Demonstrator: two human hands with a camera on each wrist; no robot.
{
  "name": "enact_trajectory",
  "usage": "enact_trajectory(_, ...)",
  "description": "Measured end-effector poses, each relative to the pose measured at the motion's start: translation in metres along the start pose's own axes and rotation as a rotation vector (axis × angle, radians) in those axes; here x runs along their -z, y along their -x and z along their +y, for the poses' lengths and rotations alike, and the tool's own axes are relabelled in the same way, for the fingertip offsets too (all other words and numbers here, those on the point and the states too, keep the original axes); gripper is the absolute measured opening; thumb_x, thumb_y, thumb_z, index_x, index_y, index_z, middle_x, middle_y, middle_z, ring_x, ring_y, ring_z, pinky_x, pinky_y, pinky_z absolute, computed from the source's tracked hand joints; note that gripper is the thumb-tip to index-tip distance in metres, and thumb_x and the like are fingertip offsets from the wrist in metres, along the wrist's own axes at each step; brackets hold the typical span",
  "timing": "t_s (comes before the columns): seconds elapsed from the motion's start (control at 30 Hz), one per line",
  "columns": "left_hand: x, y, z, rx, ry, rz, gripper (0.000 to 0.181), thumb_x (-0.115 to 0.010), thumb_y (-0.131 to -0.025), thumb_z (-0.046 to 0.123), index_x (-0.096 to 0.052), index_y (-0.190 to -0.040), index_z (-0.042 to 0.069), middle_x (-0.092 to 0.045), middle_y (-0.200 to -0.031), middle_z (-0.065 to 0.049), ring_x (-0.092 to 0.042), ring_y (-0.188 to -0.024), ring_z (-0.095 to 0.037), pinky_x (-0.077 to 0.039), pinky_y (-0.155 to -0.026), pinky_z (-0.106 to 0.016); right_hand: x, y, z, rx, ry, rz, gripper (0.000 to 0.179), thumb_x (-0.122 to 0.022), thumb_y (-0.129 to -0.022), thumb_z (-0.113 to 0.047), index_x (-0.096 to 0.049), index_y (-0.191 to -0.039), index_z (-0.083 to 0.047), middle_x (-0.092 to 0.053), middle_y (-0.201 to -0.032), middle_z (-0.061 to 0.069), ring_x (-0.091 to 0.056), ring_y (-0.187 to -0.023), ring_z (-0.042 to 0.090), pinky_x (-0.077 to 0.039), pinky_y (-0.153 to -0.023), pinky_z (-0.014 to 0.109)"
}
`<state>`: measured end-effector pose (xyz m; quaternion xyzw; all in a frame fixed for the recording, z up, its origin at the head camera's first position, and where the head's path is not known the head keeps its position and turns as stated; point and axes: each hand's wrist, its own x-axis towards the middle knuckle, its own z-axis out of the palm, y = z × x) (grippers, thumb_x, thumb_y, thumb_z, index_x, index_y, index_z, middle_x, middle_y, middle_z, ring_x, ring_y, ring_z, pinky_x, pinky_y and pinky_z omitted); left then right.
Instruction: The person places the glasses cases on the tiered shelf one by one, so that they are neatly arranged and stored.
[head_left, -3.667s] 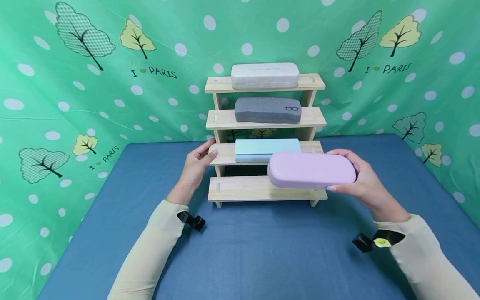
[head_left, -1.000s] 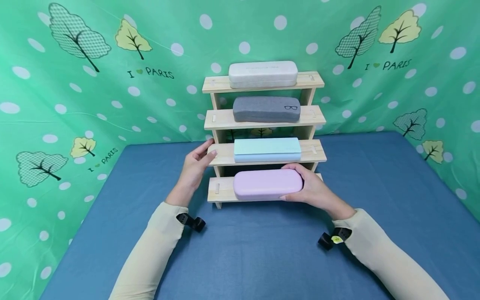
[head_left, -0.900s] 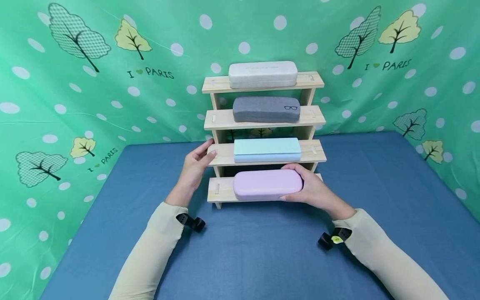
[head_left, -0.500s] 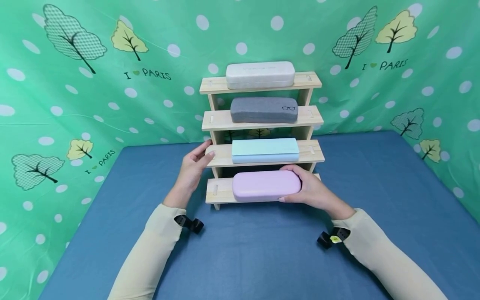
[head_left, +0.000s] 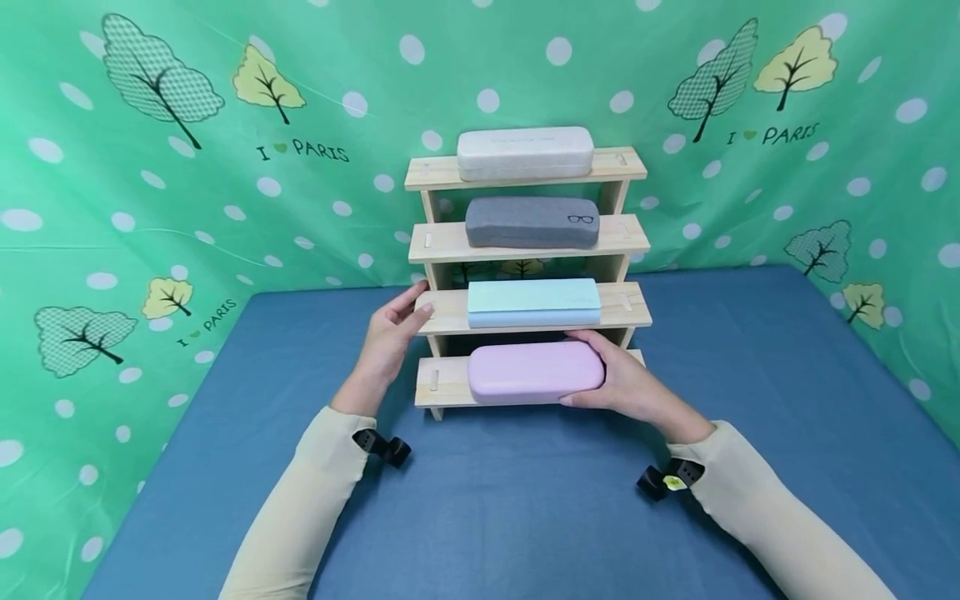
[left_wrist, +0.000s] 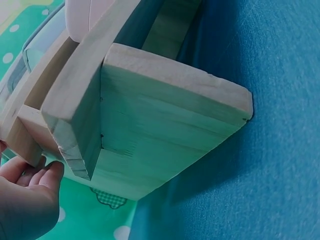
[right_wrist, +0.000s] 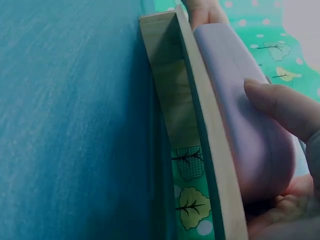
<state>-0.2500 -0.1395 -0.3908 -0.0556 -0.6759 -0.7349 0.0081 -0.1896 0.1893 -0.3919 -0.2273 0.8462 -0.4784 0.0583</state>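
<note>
My right hand (head_left: pixel 626 382) grips the right end of a lilac glasses case (head_left: pixel 534 372), which sits on the lowest board of a four-step wooden shelf (head_left: pixel 444 385). In the right wrist view the thumb (right_wrist: pixel 280 106) presses the front of the lilac case (right_wrist: pixel 235 95), with fingers on its far side. My left hand (head_left: pixel 381 346) holds the left end of the second board from the bottom, thumb on top. Curled fingers show under that board's end in the left wrist view, on the left hand (left_wrist: pixel 30 200).
Above, one per board, lie a light-blue case (head_left: pixel 534 302), a grey case (head_left: pixel 532 222) and a silvery-white case (head_left: pixel 525 153). Blue cloth (head_left: pixel 487 508) covers the table. A green printed curtain (head_left: pixel 337 233) hangs behind the shelf.
The lilac case has come left and down from in front of the shelf onto its lowest board, still in my right hand. Over the last second both hands stay nearly still.
</note>
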Motion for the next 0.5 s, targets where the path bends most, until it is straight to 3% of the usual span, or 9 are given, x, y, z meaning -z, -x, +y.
enact_trajectory(0.2, 0.001, -0.003, -0.002, -0.007, -0.034, -0.011, 0.052, -0.059, -0.093, 0.007, -0.041, -0.141, 0.001, -0.041, -0.146, -0.01, -0.038, -0.133, -0.018, -0.036, -0.105, -0.026, 0.003, 0.008, 0.001, -0.07, 0.004, -0.025, 0.096, -0.082, -0.073, -0.019, -0.023, -0.148, -0.002, -0.034, -0.144, 0.022, -0.041, -0.123, 0.037, -0.031, -0.103, 0.058)
enact_trajectory(0.37, 0.004, -0.003, -0.002, 0.013, -0.087, -0.015, 0.053, -0.063, -0.091, 0.01, -0.044, -0.14, 0.004, -0.042, -0.145, -0.008, -0.041, -0.132, -0.017, -0.038, -0.103, -0.026, 0.009, 0.026, 0.001, -0.093, 0.112, -0.074, 0.104, -0.082, -0.073, -0.022, -0.015, -0.149, 0.004, -0.021, -0.151, 0.026, -0.029, -0.135, 0.04, -0.028, -0.107, 0.055)
enact_trajectory(0.5, 0.012, -0.001, 0.003, -0.003, -0.098, -0.015, 0.053, -0.062, -0.091, 0.012, -0.044, -0.141, 0.005, -0.043, -0.145, -0.008, -0.04, -0.133, -0.017, -0.035, -0.107, -0.03, 0.019, 0.044, -0.007, -0.092, 0.205, -0.125, 0.105, -0.081, -0.074, -0.03, -0.015, -0.15, -0.001, -0.016, -0.153, 0.024, -0.02, -0.138, 0.045, -0.026, -0.105, 0.06)
